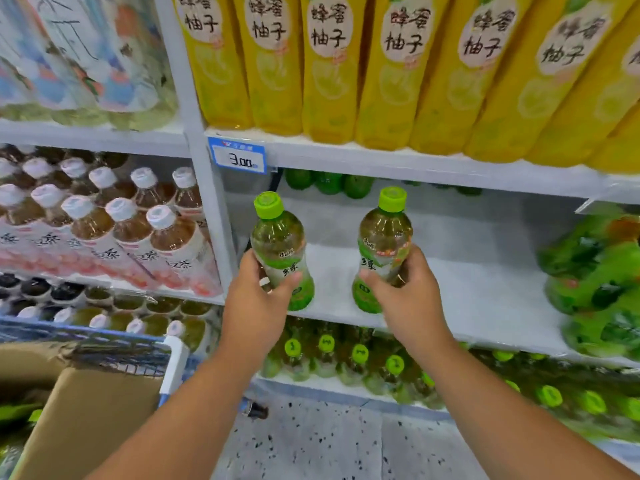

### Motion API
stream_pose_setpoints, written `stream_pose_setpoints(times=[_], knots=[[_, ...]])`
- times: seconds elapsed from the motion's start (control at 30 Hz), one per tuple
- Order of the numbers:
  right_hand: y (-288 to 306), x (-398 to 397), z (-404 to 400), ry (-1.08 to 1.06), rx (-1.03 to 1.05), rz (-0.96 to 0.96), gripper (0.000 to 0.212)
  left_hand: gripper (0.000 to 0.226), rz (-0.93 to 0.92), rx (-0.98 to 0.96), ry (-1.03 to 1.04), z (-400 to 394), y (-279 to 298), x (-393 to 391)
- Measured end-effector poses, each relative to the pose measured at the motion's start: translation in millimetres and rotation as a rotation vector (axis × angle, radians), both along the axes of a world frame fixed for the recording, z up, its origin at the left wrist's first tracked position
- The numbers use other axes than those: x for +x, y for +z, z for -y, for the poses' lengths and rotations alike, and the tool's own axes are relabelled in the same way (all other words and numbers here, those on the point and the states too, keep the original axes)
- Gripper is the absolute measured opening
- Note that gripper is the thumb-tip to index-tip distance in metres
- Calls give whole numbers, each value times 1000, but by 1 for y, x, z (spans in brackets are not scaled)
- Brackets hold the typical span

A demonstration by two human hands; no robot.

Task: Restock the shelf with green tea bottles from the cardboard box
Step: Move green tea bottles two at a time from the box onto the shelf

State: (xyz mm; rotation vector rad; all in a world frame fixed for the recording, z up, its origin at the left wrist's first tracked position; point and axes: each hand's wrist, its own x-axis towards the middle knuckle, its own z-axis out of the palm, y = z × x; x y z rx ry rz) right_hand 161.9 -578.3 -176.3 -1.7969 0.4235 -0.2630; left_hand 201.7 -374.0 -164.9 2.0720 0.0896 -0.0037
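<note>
My left hand [258, 299] grips a green tea bottle [278, 242] with a green cap, upright at the front left of the white middle shelf [478, 289]. My right hand [405, 296] grips a second green tea bottle [384, 240], upright, a little to the right of the first. Both bottle bases are at the shelf's front edge. The open cardboard box [86, 410] stands at the lower left in a blue cart, with green bottle tops showing inside.
Green bottles [329, 183] stand at the shelf's back and more at its right [595, 278]. Yellow bottles [329, 71] fill the shelf above, green-capped bottles [360, 355] the one below. White-capped brown tea bottles [114, 216] sit left of the upright post. A price tag [238, 157] reads 3.00.
</note>
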Motion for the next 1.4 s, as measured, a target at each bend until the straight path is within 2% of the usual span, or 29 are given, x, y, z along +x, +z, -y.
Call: stream_pose_setpoints(times=[0.2,0.33,0.43,0.5,0.6,0.73,0.93,1.2,1.4], knots=[[-42,26,5,-16,-73,42,52,41,94,79,-64,3,-35,31],[-50,36,6,-15,-81,39,56,44,125,10,-90,8,-45,50],[-59,33,1,-99,-248,26,63,52,127,-46,-66,11,-58,51],[-65,30,-6,-159,-281,19,66,52,145,-69,-20,12,-67,47],[-65,39,-7,-182,-304,1,54,39,146,-36,-18,12,-71,49],[-58,62,0,-105,-304,-14,43,39,141,-14,-58,15,-69,67],[-65,98,1,-85,-260,40,50,31,161,-23,-76,21,-72,106],[-70,150,-6,-62,-313,94,43,30,208,-84,-63,28,-87,161],[-69,186,-15,-1,-282,33,41,27,236,-67,-27,28,-92,187]])
